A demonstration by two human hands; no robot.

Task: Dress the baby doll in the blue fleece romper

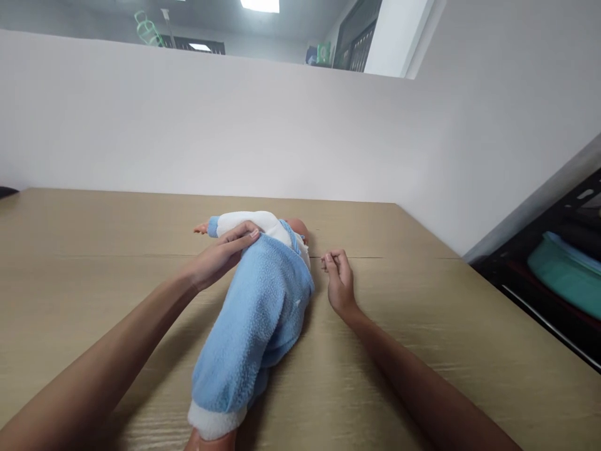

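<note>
A baby doll lies on its side on the table, dressed in a white top and fuzzy blue trousers with white cuffs. Its legs point toward me, and its head is mostly hidden behind its body. My left hand grips the doll at the waist, thumb on the upper edge of the trousers. The doll's arm stretches out to the left beyond that hand. To the right of the doll, my right hand is held apart from it, fingers curled in, with nothing visible in them.
The wooden table runs back to a white wall. On the right stands a black shelf with a teal item on it. Above the wall, a window opening shows another room.
</note>
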